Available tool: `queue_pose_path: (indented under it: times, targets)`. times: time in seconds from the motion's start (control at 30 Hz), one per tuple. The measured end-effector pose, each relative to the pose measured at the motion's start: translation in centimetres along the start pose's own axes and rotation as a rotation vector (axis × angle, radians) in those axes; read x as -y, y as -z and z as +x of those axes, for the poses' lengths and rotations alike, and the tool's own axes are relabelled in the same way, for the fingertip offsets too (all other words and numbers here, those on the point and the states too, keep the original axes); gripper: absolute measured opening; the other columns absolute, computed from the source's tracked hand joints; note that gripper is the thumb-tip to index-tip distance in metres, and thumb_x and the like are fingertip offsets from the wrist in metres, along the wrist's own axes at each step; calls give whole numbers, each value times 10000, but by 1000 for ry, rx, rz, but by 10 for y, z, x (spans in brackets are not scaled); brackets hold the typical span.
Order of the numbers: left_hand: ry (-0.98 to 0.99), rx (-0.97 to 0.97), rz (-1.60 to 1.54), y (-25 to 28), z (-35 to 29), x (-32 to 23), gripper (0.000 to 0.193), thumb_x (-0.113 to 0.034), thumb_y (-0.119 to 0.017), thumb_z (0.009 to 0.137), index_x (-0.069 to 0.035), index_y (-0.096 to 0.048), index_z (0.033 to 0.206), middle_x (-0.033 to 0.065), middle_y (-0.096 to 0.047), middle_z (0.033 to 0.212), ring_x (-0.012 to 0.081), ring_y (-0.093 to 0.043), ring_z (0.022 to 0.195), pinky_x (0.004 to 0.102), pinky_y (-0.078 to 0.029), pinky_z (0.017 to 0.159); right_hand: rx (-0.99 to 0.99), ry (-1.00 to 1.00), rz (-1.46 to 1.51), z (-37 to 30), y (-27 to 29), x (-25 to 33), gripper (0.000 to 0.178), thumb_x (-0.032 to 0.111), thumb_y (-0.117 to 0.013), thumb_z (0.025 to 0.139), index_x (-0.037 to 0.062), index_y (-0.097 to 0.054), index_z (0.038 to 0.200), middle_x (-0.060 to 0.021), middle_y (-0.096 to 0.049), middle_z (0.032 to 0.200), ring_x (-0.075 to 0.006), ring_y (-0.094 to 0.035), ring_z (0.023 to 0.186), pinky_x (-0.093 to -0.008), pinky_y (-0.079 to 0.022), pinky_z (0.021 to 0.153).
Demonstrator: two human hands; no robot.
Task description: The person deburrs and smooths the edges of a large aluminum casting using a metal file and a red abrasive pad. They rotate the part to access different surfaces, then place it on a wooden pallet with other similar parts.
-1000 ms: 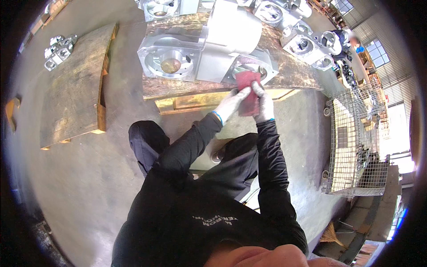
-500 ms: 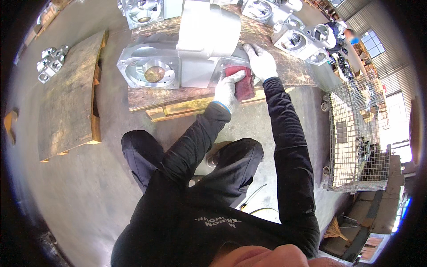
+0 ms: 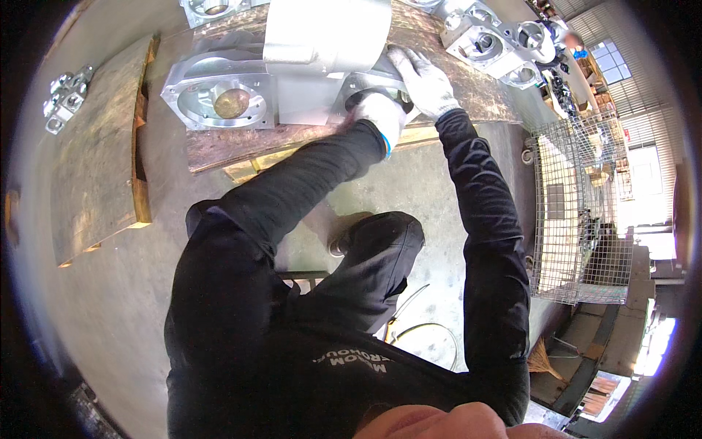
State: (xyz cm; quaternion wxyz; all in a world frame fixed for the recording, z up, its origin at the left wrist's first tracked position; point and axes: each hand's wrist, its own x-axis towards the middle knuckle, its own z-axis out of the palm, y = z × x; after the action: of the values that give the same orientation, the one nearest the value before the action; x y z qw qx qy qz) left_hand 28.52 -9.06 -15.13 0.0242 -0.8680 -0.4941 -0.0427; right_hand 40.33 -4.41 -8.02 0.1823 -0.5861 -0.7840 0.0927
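A large silver machined metal casting (image 3: 307,102) lies on a wooden pallet, with a wide pale cylinder (image 3: 325,33) at its middle and a round bore at each end. My left hand (image 3: 382,115), in a white glove, reaches into the bore at the casting's right end. Its fingers are hidden inside, and whatever they hold is out of sight. My right hand (image 3: 425,82), also gloved in white, lies with fingers stretched out on the casting's top right edge. In the left bore a brownish round surface (image 3: 231,103) shows.
The wooden pallet (image 3: 241,146) bears more silver castings (image 3: 486,44) at its far side. Another wooden pallet (image 3: 95,161) stands at left, a small casting (image 3: 67,99) beyond it. A wire mesh cage (image 3: 578,212) is at right. A broom (image 3: 542,362) lies lower right. Someone is at the far right.
My left hand has gone from gripping a red pad at the casting's front into the right bore, its elbow swung outward. The red pad is now out of sight. The right hand stays on the casting.
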Motion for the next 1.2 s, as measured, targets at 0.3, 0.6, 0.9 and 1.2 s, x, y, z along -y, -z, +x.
queue_pose_path:
  times: [0.3,0.6,0.9,1.2]
  targets:
    - [197,-130,-682,-10,-11,26,289,-258,-696,854,-69,-758,1062,154,-763,937,313,-745,859,437,-578,793,-21,-43,-53,-2,0,12,780,689,-314,1027,135,-507,1541,-195,-477,1589,-368,-436,1481,-454,-329,1232]
    - [438,-518,-2273,-37,-11,-17,362,16,-724,882,-50,-663,1233,130,-733,1024,267,-732,879,405,-616,798,1,85,-104,3,-5,-3,780,694,-324,1028,140,-503,1547,-186,-455,1609,-371,-410,1498,-438,-316,1243]
    - [-10,-63,-20,-9,-16,0,242,-246,-626,893,-91,-811,887,138,-766,815,320,-753,729,454,-584,645,-177,32,30,-5,-12,-4,697,605,-370,1053,84,-580,1465,-257,-572,1465,-430,-561,1337,-481,-424,1150]
    - [305,-433,-792,-38,-119,27,389,-227,-733,930,-41,-686,1269,190,-758,1130,336,-733,1040,418,-569,944,-447,-694,908,-190,-111,11,515,394,-599,1070,-17,-630,1378,-204,-683,1332,-273,-641,1234,-384,-457,1106]
